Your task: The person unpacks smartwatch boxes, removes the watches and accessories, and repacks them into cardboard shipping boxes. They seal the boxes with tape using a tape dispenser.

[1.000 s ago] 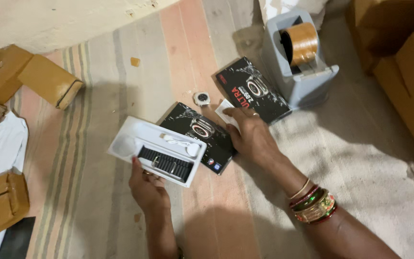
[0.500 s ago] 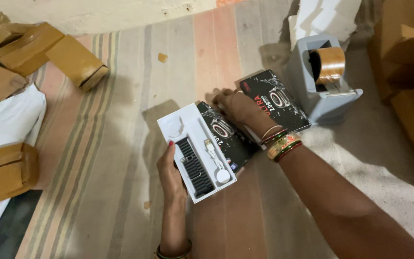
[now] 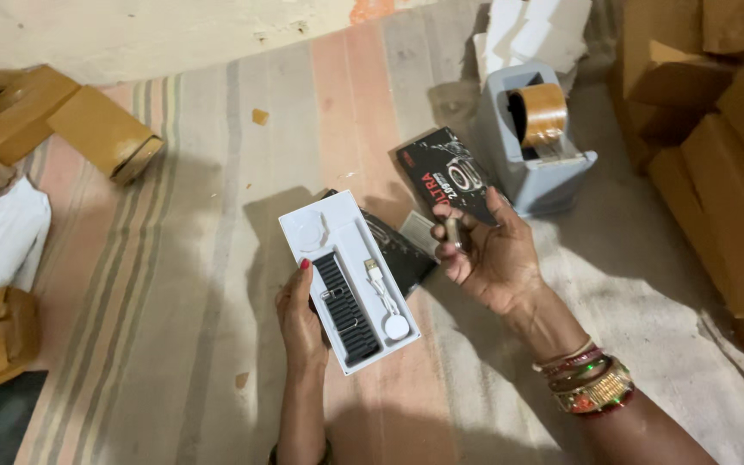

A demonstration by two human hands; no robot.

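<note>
The left hand (image 3: 301,317) is raised from the lower edge, fingers curled upward in a closed grip, thumb tip pressed forward. The right hand (image 3: 491,258) is held palm-up, fingers bent inward, wrist ringed with bangles.

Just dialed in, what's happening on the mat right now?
A person sits over a striped mat. The left hand holds up a white tray with a black strap and a white charging cable seated in it; the round slot at its top looks empty. The right hand is raised beside it, pinching a small metallic piece. Two black boxes lie on the mat underneath, a grey tape dispenser stands just beyond, and brown cartons are stacked to the right.
</note>
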